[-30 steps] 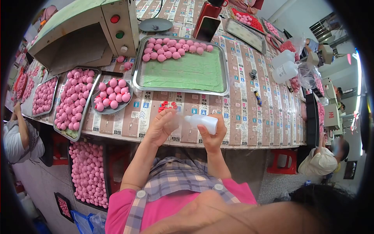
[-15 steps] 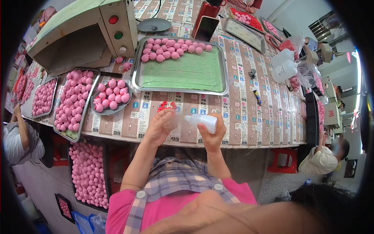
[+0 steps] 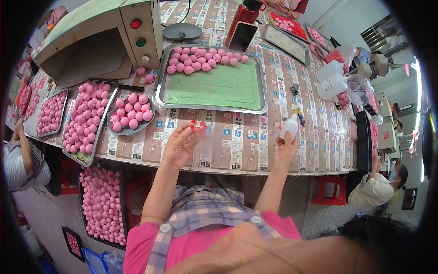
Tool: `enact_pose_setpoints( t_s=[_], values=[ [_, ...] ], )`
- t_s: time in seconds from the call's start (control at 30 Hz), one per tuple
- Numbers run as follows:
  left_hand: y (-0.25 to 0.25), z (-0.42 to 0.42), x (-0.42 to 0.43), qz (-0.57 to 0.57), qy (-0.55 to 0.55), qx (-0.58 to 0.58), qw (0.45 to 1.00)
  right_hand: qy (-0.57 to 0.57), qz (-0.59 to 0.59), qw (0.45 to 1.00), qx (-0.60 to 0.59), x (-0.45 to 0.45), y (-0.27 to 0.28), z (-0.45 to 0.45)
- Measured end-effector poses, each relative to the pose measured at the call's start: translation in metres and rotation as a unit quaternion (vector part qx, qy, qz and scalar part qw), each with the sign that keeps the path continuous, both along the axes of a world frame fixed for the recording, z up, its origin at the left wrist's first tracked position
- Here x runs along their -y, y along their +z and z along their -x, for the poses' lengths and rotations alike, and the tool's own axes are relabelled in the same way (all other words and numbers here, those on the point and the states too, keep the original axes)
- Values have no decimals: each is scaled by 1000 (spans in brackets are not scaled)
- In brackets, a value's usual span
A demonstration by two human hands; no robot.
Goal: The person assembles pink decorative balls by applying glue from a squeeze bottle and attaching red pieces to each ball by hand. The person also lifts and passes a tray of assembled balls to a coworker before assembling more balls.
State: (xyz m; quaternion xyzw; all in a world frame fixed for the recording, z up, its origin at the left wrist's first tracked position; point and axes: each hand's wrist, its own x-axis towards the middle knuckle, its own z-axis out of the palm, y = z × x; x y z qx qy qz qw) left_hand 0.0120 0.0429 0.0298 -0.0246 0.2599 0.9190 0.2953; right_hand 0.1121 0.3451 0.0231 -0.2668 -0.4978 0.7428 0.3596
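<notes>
My right hand (image 3: pixel 286 152) grips a small white plastic squeeze bottle (image 3: pixel 289 127), which stands nearly upright, nozzle up, over the right part of the table. My left hand (image 3: pixel 179 147) is closed in a pinch near the middle of the front edge; what its fingertips hold, if anything, I cannot make out. Small red pieces (image 3: pixel 202 123) lie just beyond those fingertips, partly hidden by them. Farther back is a metal tray (image 3: pixel 263 86) with a green lining, its far part covered by rows of pink balls (image 3: pixel 199 59).
On the left are a grey plate (image 3: pixel 124 131) of pink balls, a long tray (image 3: pixel 96 148) of them and a machine (image 3: pixel 98 43) with an opening. A yellow-and-dark tube (image 3: pixel 300 117) lies by the bottle. A red flask (image 3: pixel 246 20) and phone (image 3: pixel 242 35) stand behind the tray.
My right hand has moved right with the bottle, away from my left hand, and turned it from sideways to nearly upright. My left hand has shifted slightly, still by the red pieces.
</notes>
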Motion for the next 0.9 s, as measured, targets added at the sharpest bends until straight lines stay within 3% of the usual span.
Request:
enact_pose_setpoints(
  t_s=[0.13, 0.3, 0.43, 0.5, 0.57, 0.63, 0.7, 0.77, 0.83, 0.9],
  values=[
    [3, 1, -1, -2, 5, 2, 1000, -22, -130, 987, 91, -24, -13, 1],
    [1, 1, -2, 4, 1, 6, 1000, -42, -338, 912, 227, -45, -27, 9],
    [3, 2, 0, 15, 13, 16, 1000, -59, -363, 857, 362, -32, -10, 9],
    [5, 3, 1, 9, 11, 13, 1000, -259, -583, 705, 309, -20, 7, 11],
    [7, 6, 2, 6, 11, 11, 1000, -349, -675, 610, 228, -7, 32, 20],
    [2, 8, 0, 10, 8, 12, 1000, -341, -682, 629, 148, 7, 63, 41],
    [-4, 10, -3, 7, 4, 10, 1000, -117, -621, 772, 76, 8, 71, 80],
    [-4, 9, -4, 0, -9, 3, 1000, 21, -581, 812, 45, 8, 69, 137],
    [-4, 7, -3, -2, -12, -3, 1000, 100, -611, 776, 117, -7, 46, 197],
    [-3, 5, -2, 6, 1, 7, 1000, 92, -680, 705, 179, -12, 34, 237]
  ],
)
